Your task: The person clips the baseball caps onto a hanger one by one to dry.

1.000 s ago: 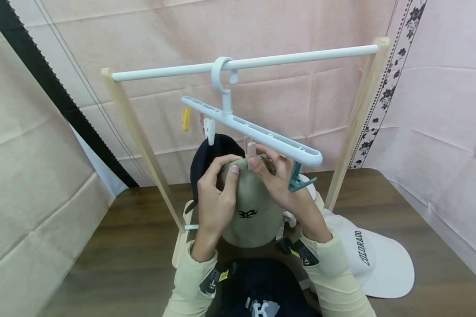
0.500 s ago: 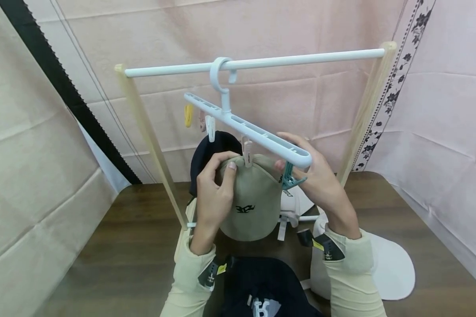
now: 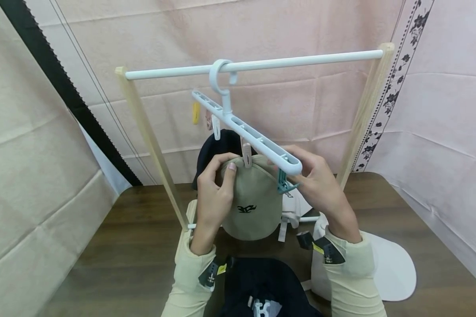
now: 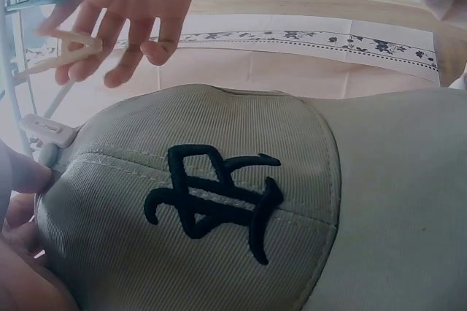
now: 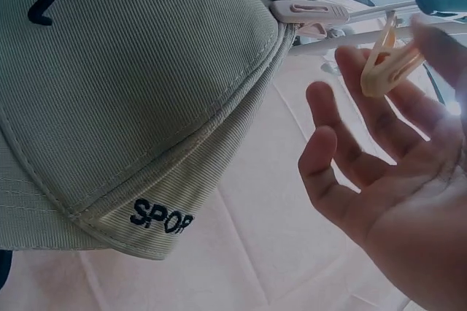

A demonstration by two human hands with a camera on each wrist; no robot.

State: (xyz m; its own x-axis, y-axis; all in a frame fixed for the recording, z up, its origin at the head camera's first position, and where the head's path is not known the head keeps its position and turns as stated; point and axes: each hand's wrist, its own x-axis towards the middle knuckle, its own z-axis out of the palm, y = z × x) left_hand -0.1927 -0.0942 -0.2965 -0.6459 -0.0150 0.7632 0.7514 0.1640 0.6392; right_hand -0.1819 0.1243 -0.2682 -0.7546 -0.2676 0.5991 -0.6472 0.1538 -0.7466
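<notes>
An olive-green baseball cap [image 3: 258, 189] hangs crown-up below the pale blue hanger [image 3: 258, 138], and a pale pink clothespin [image 3: 247, 155] bites its crown edge. My left hand [image 3: 215, 198] grips the cap's upper left edge, thumb on the front. To the right of the cap, my right hand [image 3: 321, 187] pinches a pale orange clothespin [image 5: 376, 81] between thumb and fingers; in the head view the hanger hides that clothespin. A teal clothespin [image 3: 285, 182] dangles from the hanger's near end, close to the right thumb.
The hanger hooks on a white rod [image 3: 301, 60] between wooden posts. Behind hangs a navy cap [image 3: 210, 152], with white [image 3: 216, 127] and yellow [image 3: 196, 112] clothespins nearby. A black cap [image 3: 265, 277] and a white cap [image 3: 396, 268] lie on the brown table [image 3: 115, 259].
My right hand has left the pink clothespin at the cap's crown and moved right to the pale orange one. The hanger's near end has swung left. The left hand keeps its grip.
</notes>
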